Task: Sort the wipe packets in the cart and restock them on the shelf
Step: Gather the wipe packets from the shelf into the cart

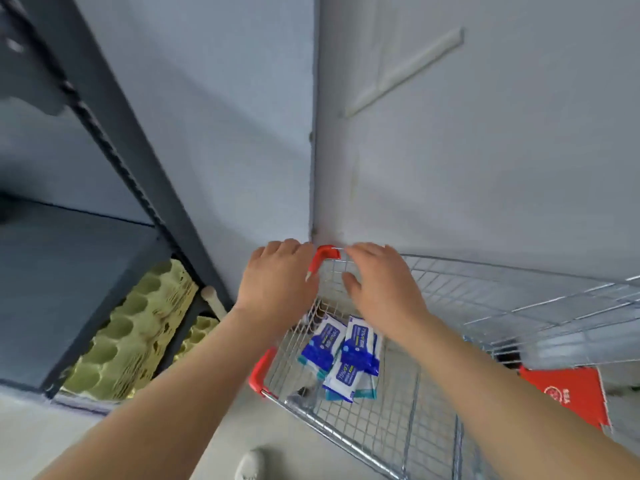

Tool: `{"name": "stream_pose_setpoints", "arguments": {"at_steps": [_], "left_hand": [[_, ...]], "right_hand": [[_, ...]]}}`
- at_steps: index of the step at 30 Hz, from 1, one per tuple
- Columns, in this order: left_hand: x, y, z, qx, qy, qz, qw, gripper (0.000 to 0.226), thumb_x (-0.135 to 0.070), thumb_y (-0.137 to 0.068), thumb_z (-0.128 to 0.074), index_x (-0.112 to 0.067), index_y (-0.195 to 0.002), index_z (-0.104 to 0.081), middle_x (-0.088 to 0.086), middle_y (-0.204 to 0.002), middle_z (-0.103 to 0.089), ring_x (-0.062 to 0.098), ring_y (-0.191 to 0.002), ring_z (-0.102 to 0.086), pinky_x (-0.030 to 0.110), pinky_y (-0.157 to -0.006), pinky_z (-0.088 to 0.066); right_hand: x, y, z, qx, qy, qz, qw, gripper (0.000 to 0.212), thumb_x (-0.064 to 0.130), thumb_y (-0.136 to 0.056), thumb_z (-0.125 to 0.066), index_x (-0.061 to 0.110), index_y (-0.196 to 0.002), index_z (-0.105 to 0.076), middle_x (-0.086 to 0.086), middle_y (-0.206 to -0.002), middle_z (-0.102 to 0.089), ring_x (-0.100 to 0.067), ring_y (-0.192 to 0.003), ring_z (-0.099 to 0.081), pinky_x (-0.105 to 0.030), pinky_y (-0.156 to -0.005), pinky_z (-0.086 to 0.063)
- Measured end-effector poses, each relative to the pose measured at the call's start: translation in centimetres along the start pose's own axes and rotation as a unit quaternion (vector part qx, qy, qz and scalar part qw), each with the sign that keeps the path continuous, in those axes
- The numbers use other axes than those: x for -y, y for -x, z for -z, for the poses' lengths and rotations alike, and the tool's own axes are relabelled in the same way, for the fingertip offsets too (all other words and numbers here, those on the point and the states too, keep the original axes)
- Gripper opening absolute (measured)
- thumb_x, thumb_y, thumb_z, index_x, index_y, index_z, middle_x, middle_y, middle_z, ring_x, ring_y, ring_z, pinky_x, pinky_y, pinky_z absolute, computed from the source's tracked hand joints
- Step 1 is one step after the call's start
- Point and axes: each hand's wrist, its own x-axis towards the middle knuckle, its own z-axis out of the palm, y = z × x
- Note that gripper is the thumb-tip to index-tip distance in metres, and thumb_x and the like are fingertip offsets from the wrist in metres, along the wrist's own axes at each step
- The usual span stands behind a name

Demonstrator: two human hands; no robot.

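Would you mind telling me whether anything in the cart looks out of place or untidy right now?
The wipe packets lie in a loose heap near the far left corner of the cart, overlapping at different angles rather than sorted. Nothing looks spilled or damaged.

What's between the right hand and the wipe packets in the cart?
Nothing visible. The right hand is over the open top of the cart, and the wipe packets lie uncovered on its wire floor just below.
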Motion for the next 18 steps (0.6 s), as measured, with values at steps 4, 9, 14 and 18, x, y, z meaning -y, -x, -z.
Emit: {"name": "stream_pose_setpoints", "arguments": {"at_steps": [4,9,14,18], "left_hand": [[3.0,3.4,9.5,-0.092,0.003,0.05,0.995,0.045,-0.045,-0.093,-0.047,-0.021,-0.132,-0.049,-0.003,-0.128,-0.057,0.023,-0.117,-0.052,0.035,-0.097,-0.039],[9.1,8.4,19.8,-0.197,0.002,0.102,0.975,0.047,-0.044,-0.092,-0.051,-0.02,-0.132,-0.051,-0.002,-0.126,-0.058,0.025,-0.117,-0.053,0.036,-0.097,-0.038],[17.2,13.7,27.3,-0.267,-0.007,0.157,0.951,0.051,-0.048,-0.092,-0.049,-0.025,-0.137,-0.047,-0.006,-0.13,-0.055,0.019,-0.121,-0.049,0.032,-0.099,-0.037],[25.2,17.2,31.6,-0.276,-0.017,0.195,0.941,0.049,-0.047,-0.091,-0.05,-0.027,-0.136,-0.048,-0.006,-0.131,-0.055,0.02,-0.121,-0.048,0.032,-0.095,-0.038]], "right_hand": [[6.9,-1.2,6.5,-0.039,0.022,0.087,0.995,0.036,0.028,-0.093,-0.053,0.015,-0.126,-0.058,-0.002,-0.123,-0.062,-0.021,-0.116,-0.054,-0.036,-0.106,-0.032],[17.5,-2.6,12.8,-0.087,0.012,0.17,0.982,0.036,0.029,-0.094,-0.054,0.011,-0.125,-0.059,-0.005,-0.122,-0.063,-0.024,-0.117,-0.053,-0.034,-0.107,-0.029],[30.1,-3.8,16.4,-0.114,-0.029,0.246,0.962,0.042,0.03,-0.096,-0.052,0.016,-0.136,-0.052,0.0,-0.133,-0.058,-0.019,-0.124,-0.049,-0.032,-0.111,-0.027],[40.2,-5.4,16.3,-0.131,-0.063,0.253,0.956,0.043,0.031,-0.096,-0.051,0.019,-0.137,-0.05,0.003,-0.139,-0.053,-0.017,-0.127,-0.046,-0.035,-0.112,-0.028]]}}
